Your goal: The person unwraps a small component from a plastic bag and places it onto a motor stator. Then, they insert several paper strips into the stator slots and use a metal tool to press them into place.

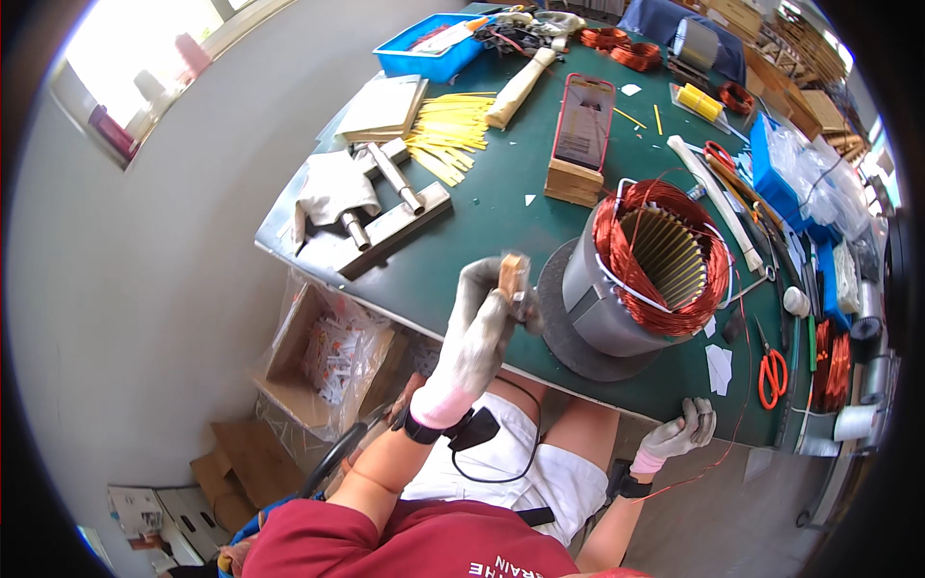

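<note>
My left hand (479,323), in a white glove, is raised over the table's near edge, its fingers closed on a small tan wooden block (513,275). Just right of it stands a grey motor stator (617,299) on a dark round base (568,328). Thick bundles of copper winding (621,236) fill and ring its top, with white ties around them. My right hand (679,433), also gloved, rests at the table's front edge with loosely bent fingers apart and nothing visible in them. A thin copper wire (737,429) hangs beside it from the stator's side.
A phone (584,120) leans on a wooden stand (574,181) behind the stator. Orange-handled scissors (772,378) and paper scraps (719,369) lie at right. Metal bars (395,231), yellow strips (448,130) and a blue bin (424,63) are at left. An open carton (299,356) stands below.
</note>
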Motion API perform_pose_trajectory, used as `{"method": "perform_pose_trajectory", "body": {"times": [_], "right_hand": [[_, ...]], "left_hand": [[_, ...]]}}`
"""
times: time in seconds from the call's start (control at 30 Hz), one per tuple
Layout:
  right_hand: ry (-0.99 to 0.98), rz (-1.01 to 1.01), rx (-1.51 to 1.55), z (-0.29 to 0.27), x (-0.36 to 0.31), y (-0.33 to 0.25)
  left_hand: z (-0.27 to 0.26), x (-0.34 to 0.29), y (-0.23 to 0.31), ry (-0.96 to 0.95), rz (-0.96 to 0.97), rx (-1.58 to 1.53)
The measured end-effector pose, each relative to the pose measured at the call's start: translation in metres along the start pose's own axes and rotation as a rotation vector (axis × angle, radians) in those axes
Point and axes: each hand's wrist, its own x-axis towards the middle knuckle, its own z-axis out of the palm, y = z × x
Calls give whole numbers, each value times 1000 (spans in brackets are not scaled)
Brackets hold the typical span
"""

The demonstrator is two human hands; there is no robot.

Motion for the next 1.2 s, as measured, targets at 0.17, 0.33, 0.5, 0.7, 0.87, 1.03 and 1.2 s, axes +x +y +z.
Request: {"method": "perform_pose_trajectory", "body": {"times": [0.17,0.33,0.5,0.7,0.87,1.03,1.2], "right_hand": [[-4,-12,34,3,-4,3],[37,1,45,4,-6,3],[23,12,52,3,-9,8],[8,25,19,6,-8,5],[-7,4,77,5,-6,10],[11,-26,53,2,-4,6],[1,-39,26,-1,-4,7]], "left_hand": [[4,6,-2,-9,61,73],[4,0,0,85,289,514],[16,-3,10,104,214,369],[17,-20,30,-39,558,686],[34,-31,53,-123,910,472],[37,-32,58,-432,857,111],[33,-26,74,-713,620,-40]]}}
